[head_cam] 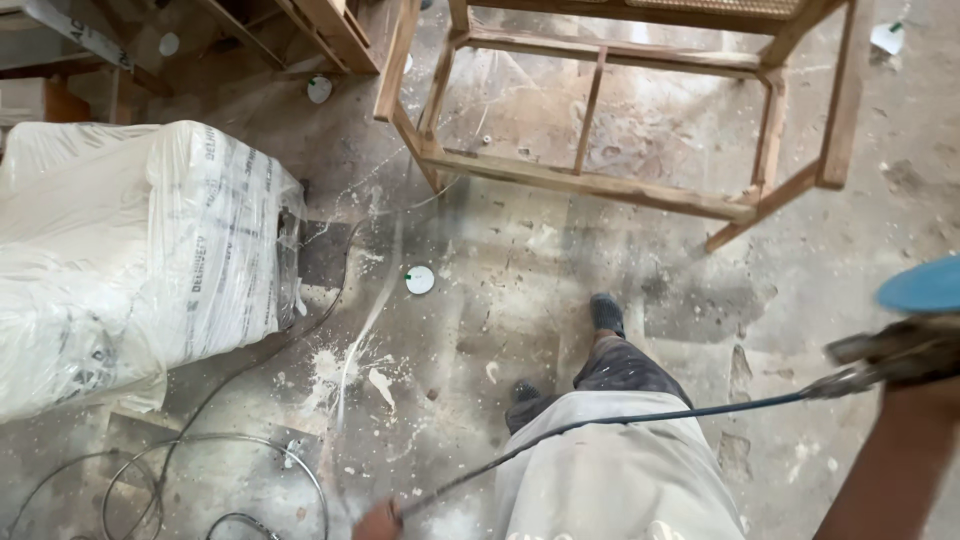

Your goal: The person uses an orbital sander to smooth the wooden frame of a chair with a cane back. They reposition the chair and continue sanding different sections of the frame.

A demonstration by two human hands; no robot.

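The floor [520,270] lies open between the wrapped bundle [130,250] at left and the wooden chair frame [620,130] ahead, with only 1 small white disc [420,280] there. Wire loops [200,480] clutter the lower left. A taut black cord [620,418] crosses between both hands, barring the near space.

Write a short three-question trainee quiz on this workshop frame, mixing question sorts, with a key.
1. True or false: the black cord runs from the power tool at the right hand to the left hand.
2. What stands at the top? A) wooden chair frame B) metal ladder C) blue barrel
3. Fill in: the white round disc lies on the ____.

Key: 1 true; 2 A; 3 floor
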